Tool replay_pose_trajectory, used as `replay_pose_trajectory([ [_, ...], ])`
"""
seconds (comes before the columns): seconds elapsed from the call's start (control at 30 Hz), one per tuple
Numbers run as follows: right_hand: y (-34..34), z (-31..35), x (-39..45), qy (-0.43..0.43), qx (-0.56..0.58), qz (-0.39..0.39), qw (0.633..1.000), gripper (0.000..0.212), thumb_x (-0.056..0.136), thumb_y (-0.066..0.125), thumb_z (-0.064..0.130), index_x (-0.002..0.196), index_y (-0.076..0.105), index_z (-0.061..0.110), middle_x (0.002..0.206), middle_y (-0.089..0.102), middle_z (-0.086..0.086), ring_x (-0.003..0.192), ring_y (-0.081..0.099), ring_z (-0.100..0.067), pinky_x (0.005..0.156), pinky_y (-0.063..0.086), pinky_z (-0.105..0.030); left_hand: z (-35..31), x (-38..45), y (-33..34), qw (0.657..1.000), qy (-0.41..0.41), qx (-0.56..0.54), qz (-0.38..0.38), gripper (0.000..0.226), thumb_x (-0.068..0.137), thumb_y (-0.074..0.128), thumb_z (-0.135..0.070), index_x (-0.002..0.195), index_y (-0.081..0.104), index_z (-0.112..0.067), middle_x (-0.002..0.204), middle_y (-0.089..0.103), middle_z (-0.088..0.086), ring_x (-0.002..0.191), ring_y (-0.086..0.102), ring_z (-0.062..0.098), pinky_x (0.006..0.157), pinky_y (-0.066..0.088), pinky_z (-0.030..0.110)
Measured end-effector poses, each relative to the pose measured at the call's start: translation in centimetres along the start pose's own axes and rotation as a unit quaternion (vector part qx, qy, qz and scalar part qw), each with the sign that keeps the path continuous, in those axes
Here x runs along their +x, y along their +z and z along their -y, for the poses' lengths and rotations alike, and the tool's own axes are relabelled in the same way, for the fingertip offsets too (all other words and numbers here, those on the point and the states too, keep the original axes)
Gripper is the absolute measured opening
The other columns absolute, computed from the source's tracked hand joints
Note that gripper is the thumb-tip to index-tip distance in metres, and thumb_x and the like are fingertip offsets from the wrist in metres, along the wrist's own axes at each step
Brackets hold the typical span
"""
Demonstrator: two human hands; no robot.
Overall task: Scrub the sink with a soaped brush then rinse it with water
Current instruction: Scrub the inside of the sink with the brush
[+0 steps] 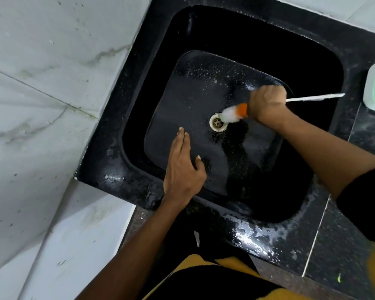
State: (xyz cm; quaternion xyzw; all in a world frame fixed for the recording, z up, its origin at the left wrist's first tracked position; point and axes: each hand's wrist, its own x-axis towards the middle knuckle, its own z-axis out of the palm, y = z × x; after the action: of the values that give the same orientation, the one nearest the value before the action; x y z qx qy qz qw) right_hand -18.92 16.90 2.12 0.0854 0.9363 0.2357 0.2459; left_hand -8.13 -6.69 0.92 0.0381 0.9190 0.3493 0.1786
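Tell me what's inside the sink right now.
Inside the sink: the drain, scattered suds, the right hand gripping a brush with its white bristles beside the drain, and the left hand spread open over the bottom. The floor under both hands is hidden.

Both arms reach forward and down.
Left hand (183, 167) lies flat, fingers (180, 139) straight; right hand (267, 106) is a closed fist.

Right hand (266, 105) gripping brush (234, 113) beside drain (218, 124), black sink (121, 161)
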Motion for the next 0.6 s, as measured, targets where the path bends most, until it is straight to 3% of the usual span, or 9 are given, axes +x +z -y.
replay_pose_trajectory([
  [0.13,0.0,4.1,-1.6,-0.084,0.010,-0.078,0.993,0.027,0.098,0.044,0.016,0.104,0.070,0.019,0.100,0.070,0.002,0.091,0.067,-0.020,0.063,0.038,-0.027,-0.1,0.1,0.0,1.000,0.000,0.002,-0.006,0.069,0.095,0.053,-0.021,0.156,0.026,-0.009,0.167,0.012,-0.005,0.152,0.012,0.011,0.123,0.023,0.035],
  [0.23,1.3,5.8,-4.1,-0.181,-0.008,-0.091,0.979,0.029,0.098,0.042,0.012,0.101,0.068,0.023,0.095,0.069,0.004,0.086,0.067,-0.017,0.058,0.036,-0.025,-0.2,0.0,-0.1,1.000,0.002,0.003,-0.008,0.068,0.095,0.053,-0.020,0.156,0.026,-0.008,0.167,0.012,-0.005,0.152,0.013,0.011,0.123,0.022,0.032],
  [0.3,2.1,5.1,-4.7,-0.186,-0.024,-0.073,0.980,0.028,0.097,0.042,0.012,0.102,0.067,0.023,0.095,0.069,0.004,0.086,0.067,-0.017,0.060,0.039,-0.024,-0.2,0.0,-0.1,1.000,0.001,0.002,-0.007,0.069,0.095,0.053,-0.021,0.157,0.025,-0.009,0.167,0.011,-0.005,0.153,0.012,0.011,0.123,0.022,0.033],
  [0.4,1.4,3.3,-3.4,-0.127,-0.048,-0.072,0.988,0.026,0.097,0.045,0.017,0.099,0.069,0.024,0.091,0.068,0.005,0.083,0.067,-0.016,0.060,0.040,-0.024,-0.1,0.1,-0.1,1.000,0.003,0.003,-0.009,0.069,0.095,0.052,-0.021,0.157,0.024,-0.009,0.167,0.012,-0.004,0.153,0.011,0.011,0.123,0.021,0.033],
  [0.5,-0.2,4.2,-2.0,-0.098,-0.013,-0.091,0.991,0.026,0.097,0.045,0.014,0.100,0.070,0.022,0.092,0.069,0.002,0.083,0.067,-0.019,0.057,0.037,-0.025,-0.1,0.0,0.0,1.000,0.005,0.006,-0.010,0.069,0.095,0.052,-0.021,0.157,0.024,-0.009,0.167,0.012,-0.004,0.153,0.011,0.011,0.123,0.019,0.030],
  [0.6,-1.0,7.0,-3.2,-0.188,-0.024,-0.125,0.974,0.029,0.097,0.044,0.010,0.097,0.071,0.019,0.094,0.070,0.003,0.084,0.068,-0.018,0.054,0.034,-0.026,-0.2,0.0,0.0,1.000,0.005,0.008,-0.010,0.069,0.095,0.053,-0.021,0.157,0.024,-0.009,0.167,0.011,-0.005,0.153,0.011,0.011,0.123,0.020,0.030],
])
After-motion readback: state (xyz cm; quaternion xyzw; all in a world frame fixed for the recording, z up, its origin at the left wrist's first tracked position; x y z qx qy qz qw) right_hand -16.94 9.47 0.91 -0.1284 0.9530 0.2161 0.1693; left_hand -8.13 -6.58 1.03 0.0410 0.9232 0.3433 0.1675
